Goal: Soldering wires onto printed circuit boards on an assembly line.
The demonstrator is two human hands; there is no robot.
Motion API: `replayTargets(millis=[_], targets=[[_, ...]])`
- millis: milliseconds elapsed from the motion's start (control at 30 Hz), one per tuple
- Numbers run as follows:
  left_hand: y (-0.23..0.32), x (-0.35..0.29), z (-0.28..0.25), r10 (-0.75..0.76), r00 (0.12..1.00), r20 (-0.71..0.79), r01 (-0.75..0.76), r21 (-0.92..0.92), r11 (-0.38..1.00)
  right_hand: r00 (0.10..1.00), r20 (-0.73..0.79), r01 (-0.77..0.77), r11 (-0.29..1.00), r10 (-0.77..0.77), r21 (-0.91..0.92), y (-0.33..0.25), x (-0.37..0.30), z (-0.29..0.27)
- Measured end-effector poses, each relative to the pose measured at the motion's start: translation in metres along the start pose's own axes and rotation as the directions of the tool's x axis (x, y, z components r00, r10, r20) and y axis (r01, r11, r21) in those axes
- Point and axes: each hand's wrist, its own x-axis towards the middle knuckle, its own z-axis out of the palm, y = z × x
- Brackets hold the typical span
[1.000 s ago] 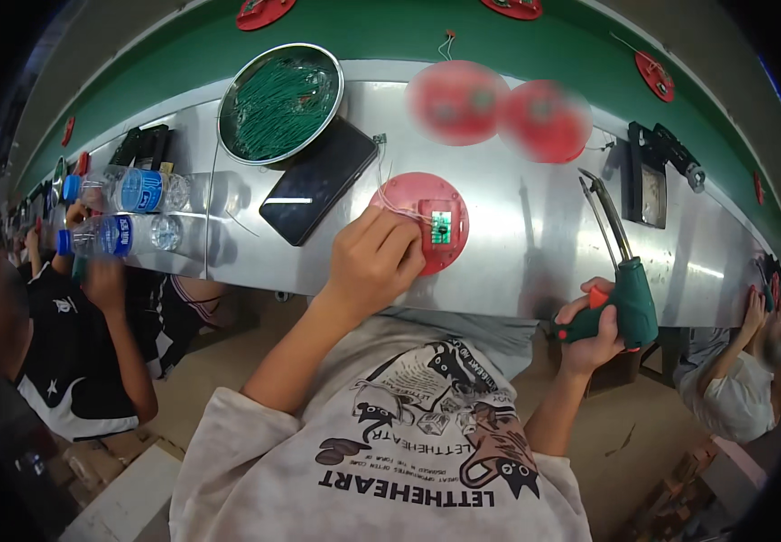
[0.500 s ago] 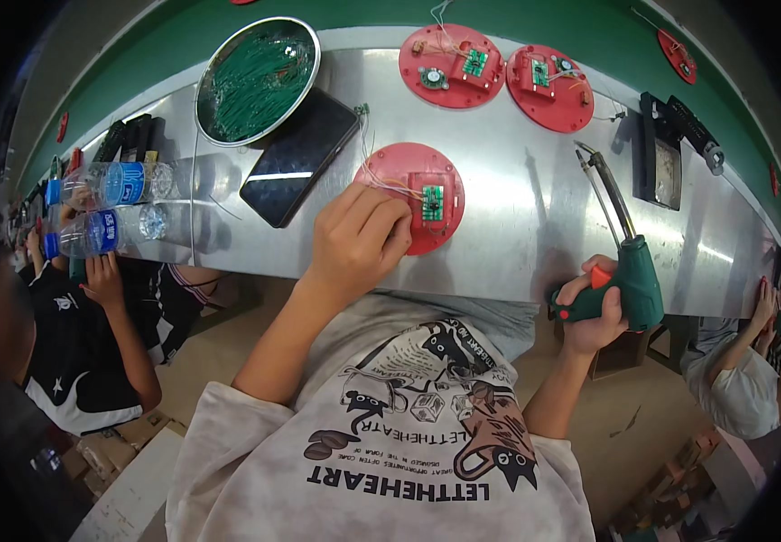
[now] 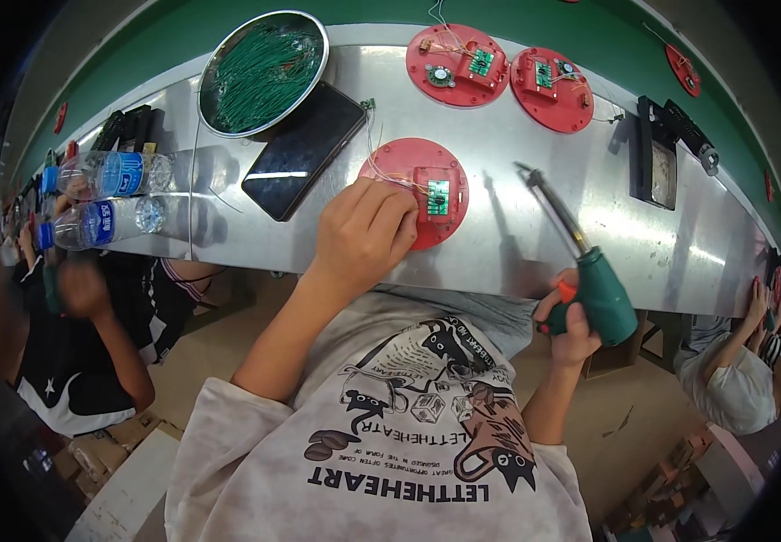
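Observation:
My right hand (image 3: 572, 336) is wrapped round the green grip of a soldering gun (image 3: 609, 303) with a red trigger. Its long metal tip points up and to the left, apart from the nearest red disc. That red round plastic housing (image 3: 449, 233) lies on the bench, carrying a small green circuit board (image 3: 438, 197) and thin wires (image 3: 399, 178). Over the housing's left edge, my left hand (image 3: 363, 230) has its fingers curled in and pressed together. What they hold, if anything, is hidden. Some wires run from the board past these fingers to a small green piece (image 3: 368, 104).
A metal bowl (image 3: 323, 68) of green wires and a black phone (image 3: 305, 149) lie beyond my left hand. Two more red housings (image 3: 458, 68) sit at the back. Bottles (image 3: 102, 223) and a co-worker's arm (image 3: 120, 352) are left; a black holder (image 3: 652, 163) stands right.
The soldering gun has moved left, its tip swinging toward the near housing. My left hand stays at the housing's edge. The co-worker's hand at left has dropped from the bottle.

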Motion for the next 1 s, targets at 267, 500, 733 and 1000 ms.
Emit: replayTargets(millis=[267, 500, 733, 1000], targets=[[-0.001, 0.0, 0.0, 0.02, 1.0, -0.019, -0.019, 0.032, 0.999, 0.985, 0.115, -0.109, 0.977, 0.131, -0.182, -0.016, -0.021, 0.022], [-0.002, -0.003, 0.002, 0.032, 0.999, -0.027, -0.03, 0.058, 0.998, 0.982, 0.075, -0.156, 0.969, 0.173, -0.193, -0.012, -0.029, 0.031], [-0.003, -0.003, 0.002, 0.033, 0.999, -0.041, -0.03, 0.063, 0.998, 0.953, 0.271, -0.09, 0.982, 0.134, -0.169, -0.006, -0.032, 0.018], [-0.003, -0.004, 0.002, 0.032, 0.998, -0.045, -0.029, 0.061, 0.998, 0.949, 0.257, -0.142, 0.975, 0.184, -0.171, -0.018, -0.027, 0.03]])
